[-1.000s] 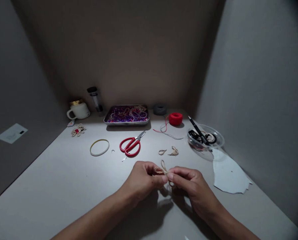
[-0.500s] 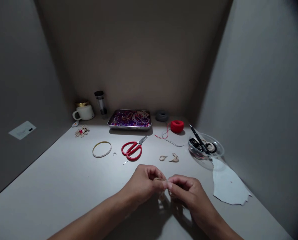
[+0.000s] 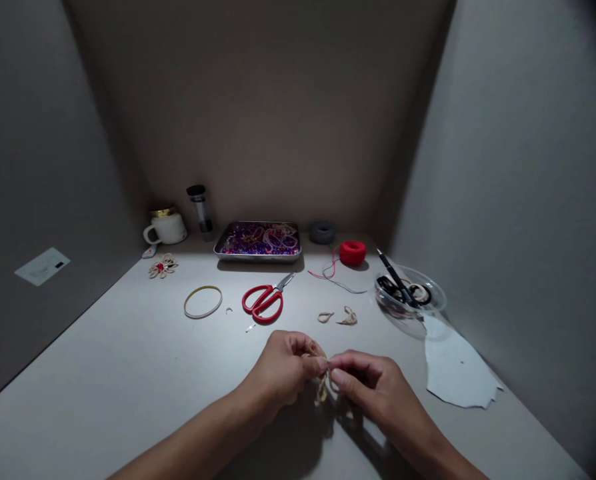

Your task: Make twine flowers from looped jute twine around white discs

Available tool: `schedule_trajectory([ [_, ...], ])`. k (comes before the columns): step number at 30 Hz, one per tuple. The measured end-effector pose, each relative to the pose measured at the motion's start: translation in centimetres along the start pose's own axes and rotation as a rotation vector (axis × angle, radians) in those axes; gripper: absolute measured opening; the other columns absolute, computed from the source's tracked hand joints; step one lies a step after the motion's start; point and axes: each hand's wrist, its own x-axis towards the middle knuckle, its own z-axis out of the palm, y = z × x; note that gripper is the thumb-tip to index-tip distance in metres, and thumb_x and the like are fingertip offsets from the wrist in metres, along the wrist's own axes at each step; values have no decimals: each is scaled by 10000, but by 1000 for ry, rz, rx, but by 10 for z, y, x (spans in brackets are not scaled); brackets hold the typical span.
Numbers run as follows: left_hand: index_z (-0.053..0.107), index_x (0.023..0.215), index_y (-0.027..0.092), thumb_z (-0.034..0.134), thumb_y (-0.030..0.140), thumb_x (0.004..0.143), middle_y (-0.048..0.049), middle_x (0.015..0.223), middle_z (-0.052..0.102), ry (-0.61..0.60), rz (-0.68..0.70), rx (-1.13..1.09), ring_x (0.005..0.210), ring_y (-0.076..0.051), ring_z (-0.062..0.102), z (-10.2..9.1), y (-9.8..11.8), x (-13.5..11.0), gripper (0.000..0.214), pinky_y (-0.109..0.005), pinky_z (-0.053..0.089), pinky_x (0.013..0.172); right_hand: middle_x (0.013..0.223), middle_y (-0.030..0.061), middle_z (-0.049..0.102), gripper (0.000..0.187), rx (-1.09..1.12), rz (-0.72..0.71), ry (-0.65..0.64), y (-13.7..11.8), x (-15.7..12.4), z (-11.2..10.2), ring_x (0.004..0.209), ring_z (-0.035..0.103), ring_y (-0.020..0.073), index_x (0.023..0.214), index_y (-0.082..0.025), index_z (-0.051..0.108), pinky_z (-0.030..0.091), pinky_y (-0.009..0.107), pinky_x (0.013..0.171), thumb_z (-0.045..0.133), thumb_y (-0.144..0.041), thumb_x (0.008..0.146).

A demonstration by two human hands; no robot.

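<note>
Loops of tan twine (image 3: 321, 392) hang between my two hands, a little above the table. My left hand (image 3: 289, 370) is closed and pinches the twine between thumb and fingers. Close against it on the right, my right hand (image 3: 371, 383) also pinches the twine with thumb and forefinger. Part of the twine is hidden by my fingers. Just beyond the hands lie a small twine loop (image 3: 325, 317) and a bunched twine piece (image 3: 348, 316). Red-handled scissors (image 3: 265, 303) rest farther left, blades pointing away.
A metal tray (image 3: 258, 258) of purple beads stands at the back, beside grey yarn (image 3: 322, 233) and red yarn (image 3: 353, 253). Left are a hoop (image 3: 203, 316), a twine flower (image 3: 163, 267), a white mug (image 3: 171, 230) and a tube (image 3: 201, 210). Right: a clear bowl (image 3: 441, 303) and white sheet (image 3: 458, 367).
My right fingers have shifted slightly left and their grip has changed, with the thumb lower. More of the twine loops now shows between the hands. The view has shifted slightly.
</note>
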Motion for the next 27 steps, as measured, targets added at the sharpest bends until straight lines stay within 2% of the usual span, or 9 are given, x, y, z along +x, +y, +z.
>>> schedule_trajectory([
  [8,599,603,130,586,213,593,57,381,431,4,26,-5,316,-49,316,-1,0,-2,85,-185,179,313,503,-14,518,208,138,50,51,9,2,0,447,367,79,669,-133,689,286,203,414,669,-340,665],
  [11,606,615,124,599,213,579,44,410,481,-16,35,-8,316,-44,325,-1,0,-2,96,-186,195,316,494,-20,508,213,164,61,46,11,2,0,438,362,74,680,-130,689,292,199,407,680,-342,661],
  [20,596,598,124,607,200,570,51,419,479,-26,3,3,302,-30,315,-1,2,-2,82,-186,176,319,489,-9,535,216,143,67,99,6,1,1,429,392,75,651,-125,688,312,200,405,690,-341,642],
  [27,603,588,116,592,183,599,12,483,564,-35,-13,-10,296,-32,338,-1,1,-3,68,-196,185,324,525,8,587,192,116,16,129,6,1,2,471,456,99,646,-137,689,345,210,427,691,-329,648],
])
